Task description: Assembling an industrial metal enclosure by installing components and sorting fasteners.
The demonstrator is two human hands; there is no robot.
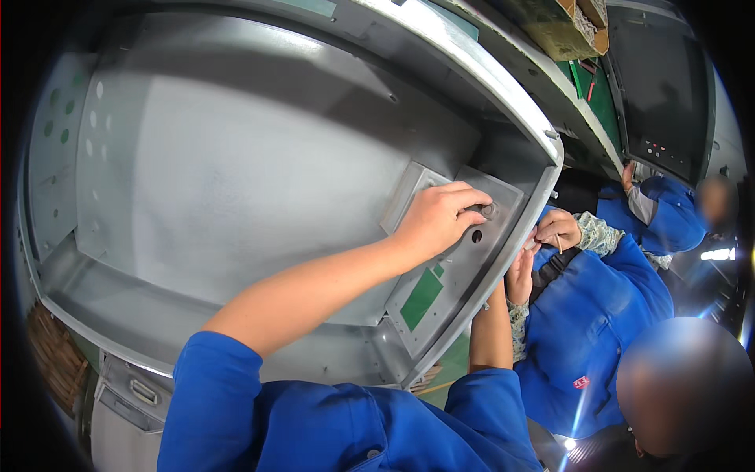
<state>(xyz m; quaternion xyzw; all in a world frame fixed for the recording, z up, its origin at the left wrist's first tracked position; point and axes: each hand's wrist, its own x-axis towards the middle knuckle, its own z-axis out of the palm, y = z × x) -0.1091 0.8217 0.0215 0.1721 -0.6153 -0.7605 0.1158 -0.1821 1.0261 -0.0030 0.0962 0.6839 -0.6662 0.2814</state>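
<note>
A large grey sheet-metal housing [236, 173] fills the view, open side toward me. Inside it, at the right wall, is a grey bracket plate [464, 259] with a round hole and a green patch [422, 297]. My left hand [435, 220] reaches in and pinches a small dark round part [488, 210] on the plate's upper end. My right hand [519, 275] is outside the housing's right rim, fingers curled against the rim's outer face; what it holds is hidden.
A co-worker in a blue jacket [586, 330] stands close on the right, a hand [558, 228] at the same rim. Another person in blue [668, 212] is farther back. A dark monitor [661, 86] and cardboard box [566, 27] sit at top right. A grey cabinet [126, 401] is lower left.
</note>
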